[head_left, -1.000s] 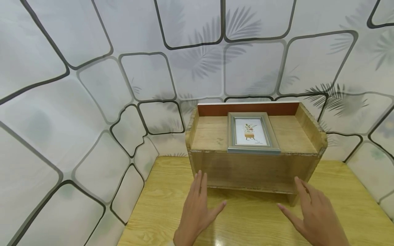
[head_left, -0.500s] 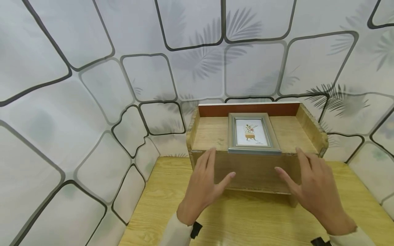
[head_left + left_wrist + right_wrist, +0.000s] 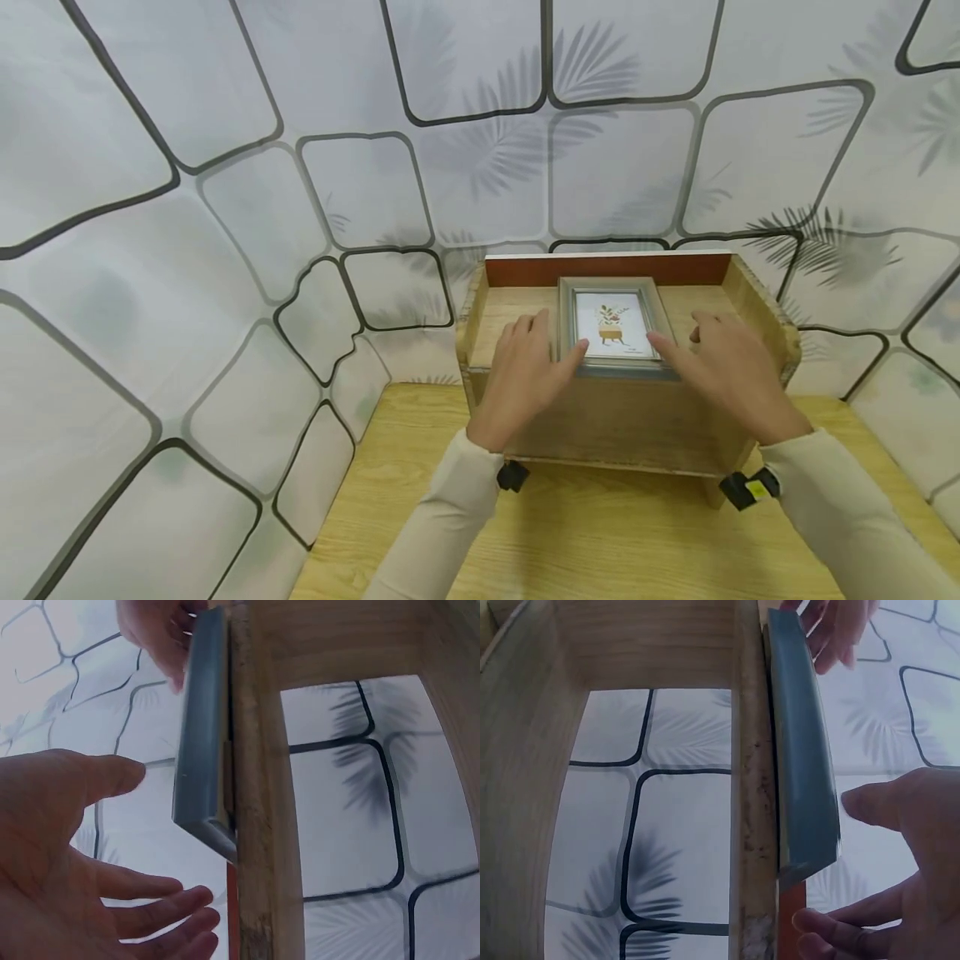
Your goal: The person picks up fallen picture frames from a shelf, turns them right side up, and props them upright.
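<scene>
A picture frame [image 3: 613, 317] with a silvery border and a plant print lies flat on the upper board of a small wooden shelf [image 3: 622, 429], its front edge level with the board's edge. My left hand [image 3: 519, 375] hovers at the frame's left side, thumb held out over its front corner. At the right side is my right hand [image 3: 726, 367], its thumb above the frame's right border and its fingers bent a little. In both wrist views a gap shows between each near thumb and the frame's blue-grey edge [image 3: 202, 735]. Neither hand grips it.
The shelf has raised side panels [image 3: 757, 312] and a red-brown back strip [image 3: 525, 269]. It stands on a yellow wood-grain table [image 3: 600, 542]. Patterned wall covering [image 3: 480, 167] rises behind and at the left. Black devices [image 3: 738, 492] sit at both wrists.
Both hands have moved forward and up from above the table to either side of the picture frame. More of the sleeves shows. The frame and shelf stay in place.
</scene>
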Available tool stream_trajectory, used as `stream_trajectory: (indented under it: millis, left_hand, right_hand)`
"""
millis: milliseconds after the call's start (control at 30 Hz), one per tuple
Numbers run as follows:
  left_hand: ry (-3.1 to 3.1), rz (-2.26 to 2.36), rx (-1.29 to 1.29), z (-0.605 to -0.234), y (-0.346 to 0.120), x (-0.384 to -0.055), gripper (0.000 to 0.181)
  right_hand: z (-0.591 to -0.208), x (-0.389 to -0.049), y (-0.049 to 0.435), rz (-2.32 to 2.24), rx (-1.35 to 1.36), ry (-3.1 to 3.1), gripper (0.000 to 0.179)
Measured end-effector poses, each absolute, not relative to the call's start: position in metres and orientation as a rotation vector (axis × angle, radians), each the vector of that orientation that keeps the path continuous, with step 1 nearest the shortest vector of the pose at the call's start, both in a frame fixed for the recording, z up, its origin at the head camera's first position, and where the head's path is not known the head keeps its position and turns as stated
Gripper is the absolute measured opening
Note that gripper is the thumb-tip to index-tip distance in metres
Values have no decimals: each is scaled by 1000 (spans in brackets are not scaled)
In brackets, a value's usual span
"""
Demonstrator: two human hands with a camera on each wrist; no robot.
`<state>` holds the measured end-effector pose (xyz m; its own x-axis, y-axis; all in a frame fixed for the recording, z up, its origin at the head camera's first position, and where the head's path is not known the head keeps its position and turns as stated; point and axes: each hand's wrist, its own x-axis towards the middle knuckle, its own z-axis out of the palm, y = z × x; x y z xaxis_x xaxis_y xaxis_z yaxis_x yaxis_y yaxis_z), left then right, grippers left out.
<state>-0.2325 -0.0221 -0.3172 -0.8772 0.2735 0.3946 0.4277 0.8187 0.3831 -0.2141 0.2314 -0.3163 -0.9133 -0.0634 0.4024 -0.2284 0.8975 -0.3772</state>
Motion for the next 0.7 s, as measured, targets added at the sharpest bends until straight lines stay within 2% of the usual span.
stream_trajectory:
  millis: [167, 333, 700]
  left_hand:
    - [-2840, -630, -438, -306, -11, -248, 55]
    - [-2966, -634, -368, -304, -1, -260, 44]
    - [-2963, -599, -372, -307, -2, -270, 45]
  right_hand:
    - [-304, -234, 228, 581, 253, -2815, 72]
    - [-300, -247, 228, 600, 268, -2935, 60]
    - [-304, -258, 229, 713, 257, -2992, 57]
